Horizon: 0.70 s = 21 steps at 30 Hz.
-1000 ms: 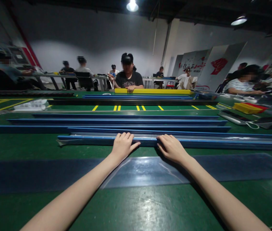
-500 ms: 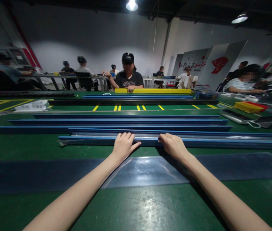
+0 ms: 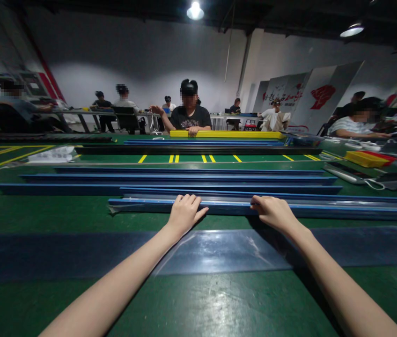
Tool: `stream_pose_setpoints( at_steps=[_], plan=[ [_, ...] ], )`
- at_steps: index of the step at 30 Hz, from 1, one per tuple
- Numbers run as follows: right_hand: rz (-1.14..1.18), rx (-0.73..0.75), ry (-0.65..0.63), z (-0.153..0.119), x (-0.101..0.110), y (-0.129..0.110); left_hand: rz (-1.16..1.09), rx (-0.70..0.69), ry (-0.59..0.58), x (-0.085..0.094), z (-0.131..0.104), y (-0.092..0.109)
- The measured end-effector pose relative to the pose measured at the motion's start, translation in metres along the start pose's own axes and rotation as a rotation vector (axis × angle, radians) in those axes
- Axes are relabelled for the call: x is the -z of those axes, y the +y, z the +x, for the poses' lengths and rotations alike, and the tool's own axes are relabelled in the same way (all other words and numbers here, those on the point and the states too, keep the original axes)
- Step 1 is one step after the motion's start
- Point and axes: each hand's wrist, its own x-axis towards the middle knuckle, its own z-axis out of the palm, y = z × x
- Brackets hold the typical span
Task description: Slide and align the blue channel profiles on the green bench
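Note:
A long blue plastic channel [image 3: 226, 208] lies crosswise in front of me, with clear film along it and loose film at its left end. My left hand [image 3: 185, 214] is draped over the near rim, fingers bent into the channel and thumb pointing right along the outside. Further right, my right hand [image 3: 274, 213] pinches the same rim with curled fingers; its fingertips are partly hidden. On the table nearer to me, under my forearms, lies a flat strip of clear bluish film [image 3: 216, 250].
Several more blue channels [image 3: 79, 188] lie behind. Beyond them are a black strip [image 3: 198, 150] and yellow table markings. A phone-like device [image 3: 346, 172] and a yellow tray [image 3: 367, 158] stand at right. Across the green table [image 3: 198, 299], a co-worker [image 3: 193, 117] touches a yellow channel [image 3: 226, 134].
The near blue channel has slid to the right, its left end now closer to my left hand. My right hand has moved right with it; my left hand has stayed nearly in place.

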Motion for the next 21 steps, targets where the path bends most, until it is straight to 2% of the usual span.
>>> stream_pose_setpoints(
  at_steps=[4, 9, 17, 21],
  plan=[
    [-0.023, -0.006, -0.005, -0.002, 0.002, 0.002, 0.018, 0.001, -0.009, 0.000, 0.000, 0.000],
    [-0.048, 0.066, 0.017, -0.003, -0.001, -0.003, 0.027, 0.004, -0.012, -0.001, 0.000, 0.000],
    [0.025, 0.204, 0.152, 0.001, -0.017, -0.034, 0.035, 0.001, -0.019, -0.001, 0.000, 0.000],
    [0.052, 0.250, 0.196, 0.003, -0.022, -0.040, 0.044, 0.004, -0.016, 0.000, 0.000, 0.000]
  ],
)
